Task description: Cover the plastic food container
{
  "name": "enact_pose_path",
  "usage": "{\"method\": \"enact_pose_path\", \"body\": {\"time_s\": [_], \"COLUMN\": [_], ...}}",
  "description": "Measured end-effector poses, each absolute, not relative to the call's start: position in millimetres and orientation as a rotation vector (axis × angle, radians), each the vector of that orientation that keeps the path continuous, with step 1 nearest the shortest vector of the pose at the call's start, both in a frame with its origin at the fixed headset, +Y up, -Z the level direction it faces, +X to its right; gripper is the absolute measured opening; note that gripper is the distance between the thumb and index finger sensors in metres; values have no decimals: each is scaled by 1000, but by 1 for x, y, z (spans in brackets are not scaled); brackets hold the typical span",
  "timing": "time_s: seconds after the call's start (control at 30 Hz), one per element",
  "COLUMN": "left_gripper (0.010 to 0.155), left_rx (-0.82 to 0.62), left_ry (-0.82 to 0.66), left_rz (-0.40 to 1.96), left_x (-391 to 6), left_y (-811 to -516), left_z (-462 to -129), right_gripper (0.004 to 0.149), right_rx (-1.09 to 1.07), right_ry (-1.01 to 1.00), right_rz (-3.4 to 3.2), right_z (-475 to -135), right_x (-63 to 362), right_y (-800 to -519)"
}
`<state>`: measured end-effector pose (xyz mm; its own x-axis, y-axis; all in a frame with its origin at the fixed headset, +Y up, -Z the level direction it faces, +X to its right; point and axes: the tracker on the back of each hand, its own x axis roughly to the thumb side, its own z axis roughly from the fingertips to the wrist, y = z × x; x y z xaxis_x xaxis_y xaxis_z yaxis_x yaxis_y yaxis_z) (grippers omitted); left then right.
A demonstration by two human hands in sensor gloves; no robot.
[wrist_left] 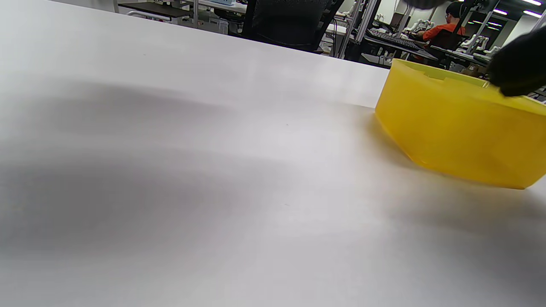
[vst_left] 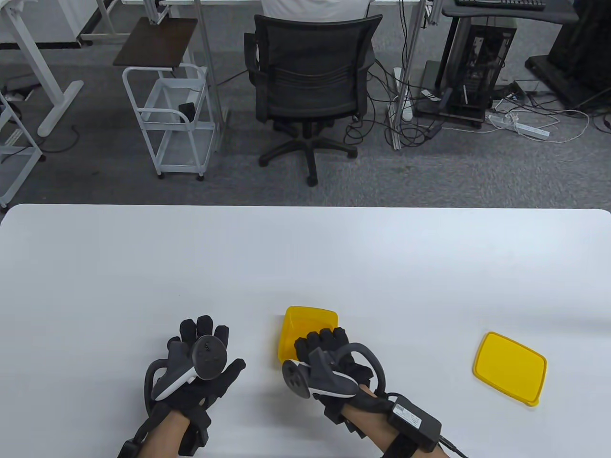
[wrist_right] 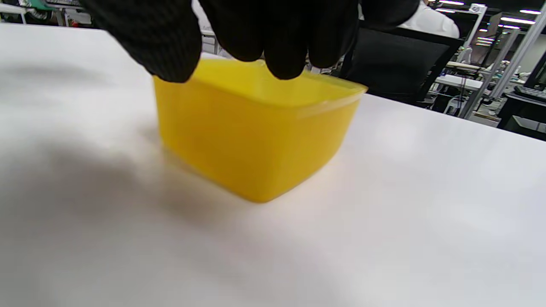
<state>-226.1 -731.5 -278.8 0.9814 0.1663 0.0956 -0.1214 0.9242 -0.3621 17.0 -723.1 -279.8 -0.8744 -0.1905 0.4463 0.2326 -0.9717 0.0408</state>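
Note:
The yellow plastic food container (vst_left: 305, 324) stands open on the white table, near the front middle; it also shows in the left wrist view (wrist_left: 456, 128) and the right wrist view (wrist_right: 256, 136). My right hand (vst_left: 321, 339) reaches over its near rim. In the right wrist view the fingers (wrist_right: 281, 47) curl over the rim and the thumb (wrist_right: 166, 47) lies at the outer corner, so the hand holds the container. The yellow lid (vst_left: 510, 368) lies flat on the table to the right, apart from both hands. My left hand (vst_left: 206, 341) is spread open and empty, left of the container.
The white table (vst_left: 305, 257) stretches wide behind and to the left of the container. An office chair (vst_left: 310, 86), a white cart (vst_left: 172, 119) and cables stand on the floor beyond the table's far edge.

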Motion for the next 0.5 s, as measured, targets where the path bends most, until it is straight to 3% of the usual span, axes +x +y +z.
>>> {"method": "enact_pose_path", "body": {"time_s": [0.23,0.37,0.5], "left_gripper": [81,81,81], "left_rx": [-362,-363,-358], "left_ry": [-120,-119,-123], "left_rz": [144,140,140], "left_x": [-226,-226,-225], "left_y": [-732,-732,-731], "left_z": [-279,-279,-279], "right_gripper": [65,63,61], "right_rx": [-426,-206,34], "right_ry": [-96,-114,-268], "right_rz": [-2876,-2817,-2733], "right_z": [-295,-299,-301], "right_x": [110,175,248], "right_y": [-695,-702,-712]}}
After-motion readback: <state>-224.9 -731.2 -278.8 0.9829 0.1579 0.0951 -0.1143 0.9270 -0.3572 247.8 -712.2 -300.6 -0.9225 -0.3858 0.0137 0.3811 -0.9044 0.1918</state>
